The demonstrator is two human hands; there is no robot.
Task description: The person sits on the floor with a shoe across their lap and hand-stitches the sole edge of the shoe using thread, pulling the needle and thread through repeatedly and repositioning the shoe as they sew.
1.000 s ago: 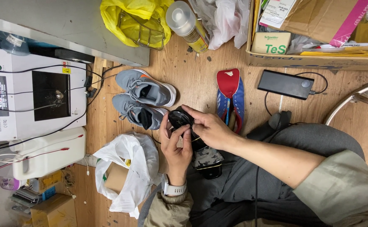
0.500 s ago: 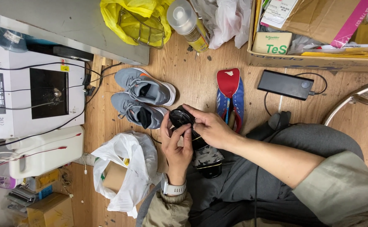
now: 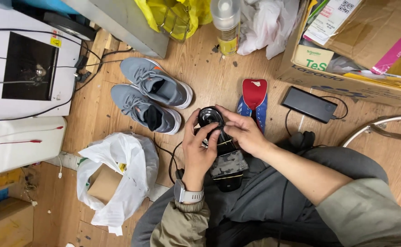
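Both hands hold a black sandal (image 3: 223,158) with a camouflage strap over my lap, its toe pointing away from me. My left hand (image 3: 199,148), with a grey watch on the wrist, grips its left side, thumb on the front part. My right hand (image 3: 242,130) rests its fingers on the toe end from the right. A black cable (image 3: 170,158) hangs below the left hand.
A pair of grey sneakers (image 3: 152,98) lies on the wooden floor beyond my hands, with red and blue insoles (image 3: 254,98) and a black power bank (image 3: 309,104) to the right. A white plastic bag (image 3: 118,176), a white machine (image 3: 24,64), a cardboard box (image 3: 347,55) and a spray bottle (image 3: 227,27) stand around.
The hands stay on the sandal and their fingers have shifted slightly at its toe. The view has drifted a little to the left.
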